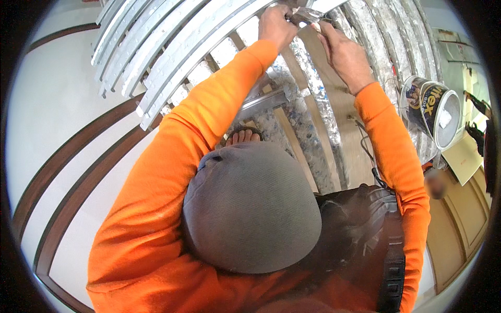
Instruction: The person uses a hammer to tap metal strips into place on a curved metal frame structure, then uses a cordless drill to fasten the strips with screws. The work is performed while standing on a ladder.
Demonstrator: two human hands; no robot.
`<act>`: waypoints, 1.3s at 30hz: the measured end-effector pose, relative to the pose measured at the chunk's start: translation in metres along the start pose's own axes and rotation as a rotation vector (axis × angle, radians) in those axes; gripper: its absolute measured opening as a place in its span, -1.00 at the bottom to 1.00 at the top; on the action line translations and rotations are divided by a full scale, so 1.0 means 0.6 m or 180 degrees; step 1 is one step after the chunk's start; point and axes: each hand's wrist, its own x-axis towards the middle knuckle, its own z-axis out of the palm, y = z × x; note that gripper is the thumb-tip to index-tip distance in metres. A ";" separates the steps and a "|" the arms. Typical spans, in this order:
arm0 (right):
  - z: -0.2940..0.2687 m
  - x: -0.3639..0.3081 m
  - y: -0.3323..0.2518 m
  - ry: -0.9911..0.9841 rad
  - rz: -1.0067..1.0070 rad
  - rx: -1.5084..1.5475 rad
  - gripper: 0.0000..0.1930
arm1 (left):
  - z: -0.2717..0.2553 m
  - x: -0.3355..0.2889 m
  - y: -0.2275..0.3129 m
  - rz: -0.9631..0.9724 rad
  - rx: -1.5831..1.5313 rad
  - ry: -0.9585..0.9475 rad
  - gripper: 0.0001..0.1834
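Observation:
At the top of the head view, both my hands work close together. My left hand [276, 26] is closed beside a silvery metal piece [305, 14]; its fingertips are partly hidden. My right hand [344, 56] has its fingers curled round the near side of that piece, which looks like a plier-like hand tool, too small to name surely. A pale metal strip [330, 4] lies just beyond the hands. To the left, several long silver metal channels [195, 68] lie side by side across the planks, their ends toward the lower left.
Paint-spattered planks [313, 112] with gaps between them lie below me. A white bucket with a dark label [425, 107] stands at the right. My bare toes [243, 136] show beyond a rounded grey cloth-covered shape [253, 208]. Further right, another person [436, 185] shows below.

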 end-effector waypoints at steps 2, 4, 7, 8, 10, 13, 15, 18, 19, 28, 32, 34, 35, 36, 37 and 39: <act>0.007 -0.008 0.012 0.0051 0.0060 -0.0072 -0.73 | -0.002 0.001 0.025 -0.0315 -0.0207 0.0000 -0.79; -0.003 0.001 0.002 0.0050 0.0040 -0.0004 -0.73 | -0.010 0.002 0.023 -0.0331 -0.0136 -0.0150 -0.79; -0.021 0.024 -0.017 0.0886 -0.0304 0.0223 -0.73 | 0.000 0.004 -0.004 -0.0154 0.0200 -0.0011 -0.83; -0.020 0.024 -0.018 0.0910 -0.0401 0.0364 -0.73 | 0.002 -0.002 -0.015 -0.0064 0.0127 0.0137 -0.84; -0.025 0.017 -0.010 0.0960 -0.0561 0.0583 -0.72 | 0.010 -0.005 -0.015 0.0148 -0.0078 0.0410 -0.84; -0.007 -0.002 0.011 0.0080 -0.0191 -0.0176 -0.74 | 0.010 0.003 0.002 -0.0284 0.0040 -0.0032 -0.85; -0.007 -0.008 0.016 0.0392 0.0007 0.0117 -0.72 | 0.005 0.005 0.012 -0.0396 -0.0043 -0.0113 -0.84; -0.025 -0.002 0.014 0.0805 0.0412 0.0456 -0.71 | 0.002 -0.002 0.022 -0.0417 -0.0185 -0.0053 -0.84; -0.052 0.014 0.003 0.0940 0.0558 0.0550 -0.71 | 0.007 -0.004 0.013 -0.0305 -0.0111 0.0050 -0.84; -0.256 0.185 -0.100 0.0925 0.0173 0.0742 -0.48 | 0.015 -0.004 -0.004 0.0389 0.0404 0.0135 -0.90; -0.206 0.207 -0.064 0.1041 0.0025 0.0490 -0.68 | 0.015 -0.010 -0.003 0.0491 0.0030 0.0343 -0.88; -0.200 0.200 -0.068 0.0952 0.0192 0.0684 -0.72 | 0.004 -0.015 0.000 0.0150 -0.0213 0.0224 -0.85; -0.199 0.198 -0.069 0.0909 0.0279 0.0779 -0.74 | -0.003 -0.017 -0.001 -0.0098 -0.0288 0.0127 -0.83; -0.199 0.196 -0.069 0.0930 0.0255 0.0742 -0.74 | -0.010 -0.017 0.000 -0.0340 -0.0360 0.0023 -0.81; -0.199 0.195 -0.068 0.0952 0.0234 0.0704 -0.74 | -0.015 -0.016 0.002 -0.0396 -0.0497 0.0118 -0.83; -0.205 0.191 -0.076 0.0860 0.0265 0.0712 -0.73 | -0.029 -0.011 0.007 -0.0513 -0.0761 0.0314 -0.84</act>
